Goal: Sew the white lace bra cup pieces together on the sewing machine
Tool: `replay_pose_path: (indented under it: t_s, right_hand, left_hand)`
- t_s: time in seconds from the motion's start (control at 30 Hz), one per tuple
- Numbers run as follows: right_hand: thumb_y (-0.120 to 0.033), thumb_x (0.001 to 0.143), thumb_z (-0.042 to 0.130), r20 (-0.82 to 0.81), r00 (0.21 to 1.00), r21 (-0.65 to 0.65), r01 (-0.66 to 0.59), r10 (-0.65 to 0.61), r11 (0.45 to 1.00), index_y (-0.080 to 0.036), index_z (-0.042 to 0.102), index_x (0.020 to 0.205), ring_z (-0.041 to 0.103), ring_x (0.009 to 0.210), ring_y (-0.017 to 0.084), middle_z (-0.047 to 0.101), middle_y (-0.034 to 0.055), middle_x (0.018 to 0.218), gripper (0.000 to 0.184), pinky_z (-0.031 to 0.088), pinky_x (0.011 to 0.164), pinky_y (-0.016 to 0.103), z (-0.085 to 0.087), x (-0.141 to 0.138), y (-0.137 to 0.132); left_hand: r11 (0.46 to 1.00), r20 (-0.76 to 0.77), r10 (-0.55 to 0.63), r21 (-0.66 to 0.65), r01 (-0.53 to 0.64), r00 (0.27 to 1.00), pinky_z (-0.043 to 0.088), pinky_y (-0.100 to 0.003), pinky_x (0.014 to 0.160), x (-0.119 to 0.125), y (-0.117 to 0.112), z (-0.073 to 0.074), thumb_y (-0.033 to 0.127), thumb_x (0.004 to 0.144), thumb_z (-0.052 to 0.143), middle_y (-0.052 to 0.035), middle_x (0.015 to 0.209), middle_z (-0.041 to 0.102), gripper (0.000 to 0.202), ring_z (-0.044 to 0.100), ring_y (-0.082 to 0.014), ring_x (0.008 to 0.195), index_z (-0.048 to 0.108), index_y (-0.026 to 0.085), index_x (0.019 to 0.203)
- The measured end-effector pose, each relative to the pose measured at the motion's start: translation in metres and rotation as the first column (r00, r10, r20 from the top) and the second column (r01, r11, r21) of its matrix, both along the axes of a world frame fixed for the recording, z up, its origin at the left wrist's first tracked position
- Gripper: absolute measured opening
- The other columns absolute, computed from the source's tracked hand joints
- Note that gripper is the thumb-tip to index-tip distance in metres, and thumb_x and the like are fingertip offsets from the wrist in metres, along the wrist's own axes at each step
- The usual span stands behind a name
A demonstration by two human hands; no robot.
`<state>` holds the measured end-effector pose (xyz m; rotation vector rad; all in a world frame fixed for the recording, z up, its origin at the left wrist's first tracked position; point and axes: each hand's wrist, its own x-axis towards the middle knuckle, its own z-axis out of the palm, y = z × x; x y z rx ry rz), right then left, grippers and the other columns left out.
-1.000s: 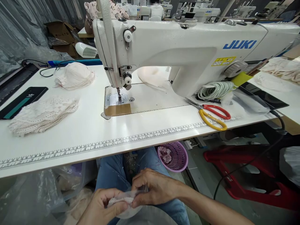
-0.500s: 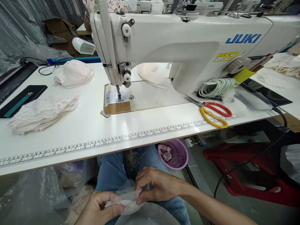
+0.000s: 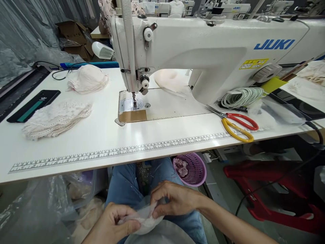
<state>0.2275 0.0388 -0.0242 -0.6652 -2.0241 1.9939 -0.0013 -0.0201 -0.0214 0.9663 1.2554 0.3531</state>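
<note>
White on held cloth (image 3: 149,226) — blue lettering (image 3: 274,44) on white sewing machine (image 3: 193,37), red and yellow on scissors (image 3: 224,116), purple on basket (image 3: 197,169) — black ruler marks (image 3: 138,149) across white desk (image 3: 104,130).

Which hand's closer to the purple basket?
Right. The right hand is just below and left of the purple basket in the head view; the left hand is farther left and lower, beyond the right hand. Both pinch the sheer white fabric.

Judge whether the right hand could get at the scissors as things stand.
Probably yes: the scissors lie uncovered near the front edge of the table, toward the side of the right hand. That hand is pinching sheer cloth, though, so would likely have to let go first.
</note>
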Motion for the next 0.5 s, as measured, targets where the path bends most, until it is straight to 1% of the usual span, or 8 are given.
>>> replay_pose_path:
  t_s: [0.1, 0.23, 0.3, 0.37, 0.5]
  right_hand:
    - [-0.034, 0.081, 0.060, -0.005, 1.000, -0.073, 0.007, -0.008, 0.997, -0.007, 0.069, 0.086, 0.055, 0.067, 0.012, 0.061, 0.0052, 0.074, 0.029, 0.042, 0.060, 0.019, 0.0004, 0.0045, 0.0022]
    - [-0.030, 0.083, 0.058, -0.057, 0.998, -0.087, -0.006, 0.001, 0.996, -0.007, 0.068, 0.087, 0.057, 0.072, 0.013, 0.062, 0.0061, 0.077, 0.025, 0.043, 0.063, 0.020, 0.0000, 0.0080, 0.0046]
    - [-0.031, 0.082, 0.060, -0.080, 0.997, -0.074, -0.013, 0.007, 0.997, -0.008, 0.068, 0.086, 0.057, 0.071, 0.012, 0.062, 0.0047, 0.077, 0.025, 0.043, 0.064, 0.019, -0.0012, 0.0080, 0.0040]
    - [-0.035, 0.078, 0.065, -0.090, 0.996, -0.051, -0.012, 0.007, 0.999, -0.010, 0.068, 0.085, 0.057, 0.070, 0.011, 0.062, 0.0030, 0.077, 0.026, 0.042, 0.063, 0.018, -0.0024, 0.0067, 0.0022]
    - [-0.042, 0.070, 0.071, -0.030, 0.999, 0.001, 0.029, -0.029, 1.000, -0.011, 0.067, 0.080, 0.054, 0.064, 0.010, 0.059, -0.0003, 0.071, 0.033, 0.040, 0.057, 0.016, -0.0031, 0.0031, -0.0014]
  left_hand:
    - [1.000, 0.013, 0.028, -0.009, -0.028, 1.000, 0.022, -0.023, 0.046, -0.0005, 0.0000, 0.0009, 0.057, 0.058, 0.074, 0.0010, 0.045, 0.047, 0.044, 0.027, -0.0108, 0.047, 0.076, 0.013, 0.060]
    - [0.999, 0.010, 0.052, 0.011, -0.052, 0.999, 0.020, -0.021, 0.046, -0.0031, 0.0020, 0.0025, 0.058, 0.058, 0.074, 0.0020, 0.044, 0.044, 0.046, 0.026, -0.0098, 0.048, 0.076, 0.012, 0.060]
    - [0.998, 0.017, 0.054, 0.018, -0.054, 0.998, 0.022, -0.020, 0.045, -0.0046, 0.0027, 0.0015, 0.058, 0.059, 0.074, 0.0012, 0.044, 0.047, 0.046, 0.029, -0.0094, 0.047, 0.076, 0.012, 0.061]
    - [0.999, 0.023, 0.051, 0.001, -0.051, 0.998, 0.026, -0.020, 0.046, -0.0055, 0.0028, 0.0005, 0.059, 0.059, 0.074, -0.0008, 0.045, 0.053, 0.048, 0.034, -0.0099, 0.047, 0.077, 0.012, 0.063]
    - [0.994, 0.009, 0.080, -0.076, -0.079, 0.997, 0.033, -0.020, 0.049, -0.0051, 0.0023, 0.0022, 0.060, 0.057, 0.074, -0.0033, 0.051, 0.062, 0.049, 0.044, -0.0121, 0.049, 0.077, 0.012, 0.067]
